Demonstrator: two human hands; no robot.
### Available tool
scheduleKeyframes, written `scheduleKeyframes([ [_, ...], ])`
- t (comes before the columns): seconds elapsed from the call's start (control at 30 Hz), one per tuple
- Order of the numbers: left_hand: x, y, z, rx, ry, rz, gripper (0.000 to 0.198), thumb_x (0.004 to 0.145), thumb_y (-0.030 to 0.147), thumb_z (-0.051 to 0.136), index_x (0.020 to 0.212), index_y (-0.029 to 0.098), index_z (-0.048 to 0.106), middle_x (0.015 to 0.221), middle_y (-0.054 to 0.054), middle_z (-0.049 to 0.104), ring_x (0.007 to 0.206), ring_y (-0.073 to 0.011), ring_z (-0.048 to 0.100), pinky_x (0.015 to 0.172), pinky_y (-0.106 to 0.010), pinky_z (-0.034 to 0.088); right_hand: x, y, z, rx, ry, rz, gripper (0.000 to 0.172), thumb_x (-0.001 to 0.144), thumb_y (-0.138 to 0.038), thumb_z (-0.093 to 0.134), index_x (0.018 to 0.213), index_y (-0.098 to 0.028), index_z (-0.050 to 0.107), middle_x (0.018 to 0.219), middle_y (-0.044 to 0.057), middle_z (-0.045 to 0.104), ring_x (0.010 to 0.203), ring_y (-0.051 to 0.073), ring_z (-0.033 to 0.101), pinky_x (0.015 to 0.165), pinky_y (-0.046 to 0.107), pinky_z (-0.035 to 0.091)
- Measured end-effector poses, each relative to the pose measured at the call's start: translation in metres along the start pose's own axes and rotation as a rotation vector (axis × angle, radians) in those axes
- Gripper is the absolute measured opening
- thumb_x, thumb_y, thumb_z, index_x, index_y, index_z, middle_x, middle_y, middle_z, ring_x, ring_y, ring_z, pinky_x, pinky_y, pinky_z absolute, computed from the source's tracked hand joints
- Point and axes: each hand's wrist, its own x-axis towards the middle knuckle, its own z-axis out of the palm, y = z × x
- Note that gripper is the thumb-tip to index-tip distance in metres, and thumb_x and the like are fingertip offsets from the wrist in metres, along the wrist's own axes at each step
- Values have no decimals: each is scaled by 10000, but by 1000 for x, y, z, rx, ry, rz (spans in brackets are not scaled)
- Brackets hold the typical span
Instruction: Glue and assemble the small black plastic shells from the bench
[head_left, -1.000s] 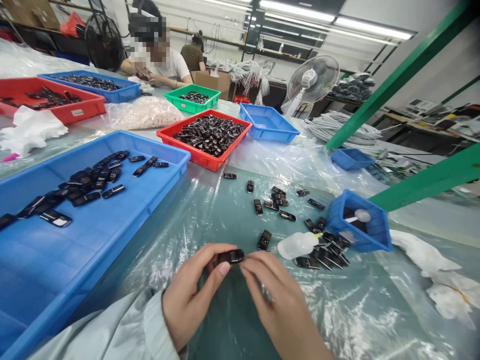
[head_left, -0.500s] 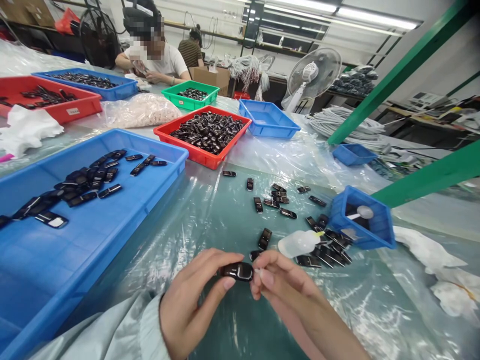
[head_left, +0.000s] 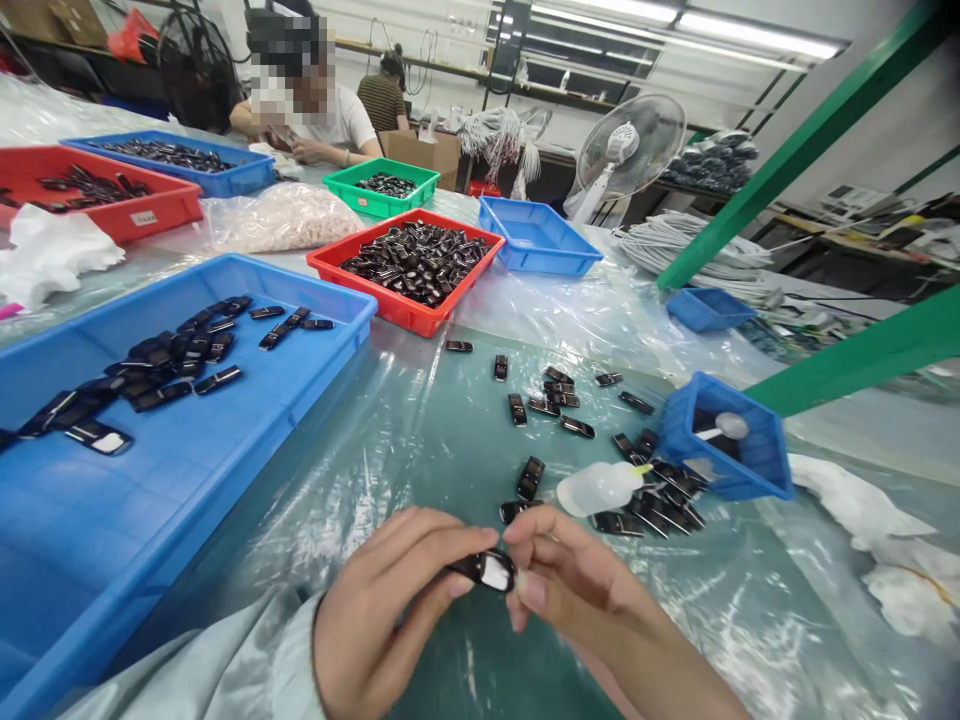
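Observation:
My left hand (head_left: 405,600) pinches a glossy black plastic casing (head_left: 469,570) between thumb and fingers, just above the table. A bright white reflection covers its right end. At that end are the fingertips of my right hand (head_left: 562,580), bent together; a small pale bit shows by the thumb, too small to name. Beyond the hands, two similar black casings (head_left: 531,478) lie on the green mat. A white squeeze bottle (head_left: 600,488) with a yellowish tip rests on its side to the right, beside a pile of black casings (head_left: 660,500).
A large blue tray (head_left: 300,410) with black casings stands at left. Behind it is a red tray (head_left: 412,318) full of black parts. At right, a small blue bin (head_left: 757,480) holds a white spoon-like item. Green metal bars (head_left: 862,345) cross the right side.
The black casing has tilted, its right end dropping slightly and now catching bright light. My right fingers have shifted a little at that end. The surrounding trays have not moved.

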Motion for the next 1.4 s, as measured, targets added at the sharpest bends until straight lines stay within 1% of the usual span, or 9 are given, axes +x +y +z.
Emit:
scheduleKeyframes([
  [0.33, -6, 13, 7, 217, 48, 134, 245, 966, 194, 388, 1176, 270, 486, 936, -71, 632, 773, -190, 568, 677, -298, 429, -3, 4, 1, -45, -97, -38, 306, 722, -438, 717, 933, -232, 634, 770, -8, 578, 633, 119, 565, 656, 289, 482],
  [0.43, -11, 25, -8, 433, 180, 154, 297, 949, 190, 412, 1217, 297, 482, 923, -60, 624, 811, -204, 561, 730, -322, 425, -16, -7, -11, -234, 120, -331, 277, 692, -431, 744, 904, -273, 660, 689, -16, 594, 647, 148, 559, 647, 289, 476],
  [0.53, -14, 23, -44, 794, 453, 89, 467, 894, 166, 475, 1338, 285, 392, 1077, -86, 589, 993, -261, 527, 906, -413, 376, -25, -22, -44, -367, 601, -782, 227, 727, -487, 684, 856, -305, 645, 626, -19, 575, 593, 171, 530, 565, 292, 461],
  [0.6, -13, 14, -64, 1055, 605, 14, 522, 874, 226, 494, 1378, 212, 357, 1278, -147, 489, 1141, -367, 443, 974, -543, 300, -23, -26, -70, -314, 728, -836, 184, 842, -493, 537, 898, -325, 585, 681, -25, 531, 654, 177, 520, 668, 324, 465],
  [0.67, -9, 7, -68, 1155, 536, -7, 603, 876, 277, 500, 1422, 163, 269, 1403, -193, 366, 1232, -435, 349, 973, -591, 294, -15, -23, -89, -332, 776, -794, 201, 852, -468, 532, 951, -295, 559, 814, 5, 577, 700, 182, 549, 694, 347, 472],
  [0.8, 2, 4, -22, 877, 247, 84, 499, 913, 239, 440, 1386, 174, 295, 1336, -178, 461, 1196, -344, 451, 953, -502, 385, 6, -6, -97, -472, 695, -729, 674, 711, -477, 680, 1246, -246, 342, 1117, 109, 594, 969, 252, 590, 779, 409, 495],
  [0.9, 16, 3, 23, 618, 44, -33, 380, 913, 288, 457, 1269, 154, 453, 1186, -158, 579, 1101, -339, 522, 916, -534, 413, 14, 7, -87, -604, 601, -688, 885, 707, -431, 694, 1368, -266, 129, 1306, 137, 503, 1117, 258, 537, 885, 444, 456],
  [1.1, 46, -9, 48, 403, -21, -107, 109, 840, 205, 565, 938, 174, 601, 1057, -105, 626, 1041, -306, 541, 896, -504, 432, 14, 16, -81, -755, 555, -584, 276, 799, -407, 607, 981, -228, 505, 993, 95, 662, 967, 281, 616, 791, 440, 486],
  [1.4, 41, -5, 31, -144, 25, -351, 195, 855, 322, 558, 956, 155, 571, 700, -4, 569, 665, -148, 569, 638, -268, 476, 15, 18, -77, -746, 548, -619, 221, 829, -385, 557, 969, -225, 496, 905, 45, 631, 818, 203, 617, 727, 332, 499],
])
